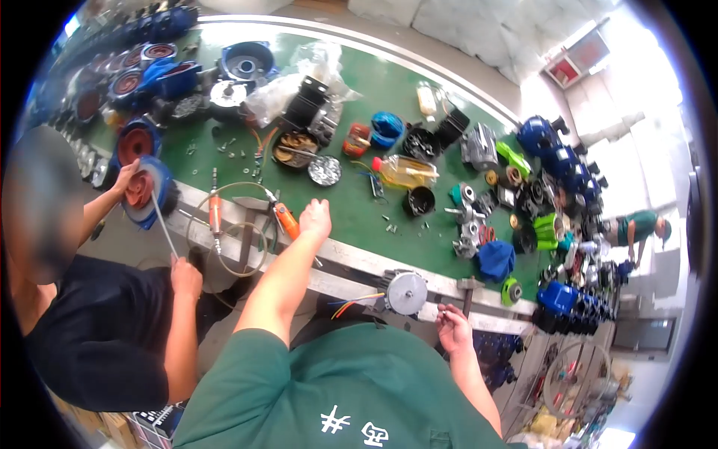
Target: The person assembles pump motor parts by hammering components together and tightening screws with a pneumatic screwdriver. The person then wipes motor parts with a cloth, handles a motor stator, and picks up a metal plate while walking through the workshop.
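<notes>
My left hand (315,218) is stretched over the table edge with its fingers drawn together. Whatever it may hold is hidden. Just left of it lies an orange power screwdriver (286,220). A round silver motor (406,292) with coloured wires (357,304) rests at the bench edge in front of my body. To the right of the motor, my right hand (454,328) is palm up with curled fingers, around something small that I cannot make out. A dish of small metal parts (324,171) sits beyond my left hand.
A co-worker's hands hold a blue pump housing (146,193) and a rod at the left. Another orange screwdriver (215,213) with a looped hose lies nearby. A yellow-liquid bottle (407,171), a black bowl (419,201) and a blue cloth (495,260) are on the green table (359,243).
</notes>
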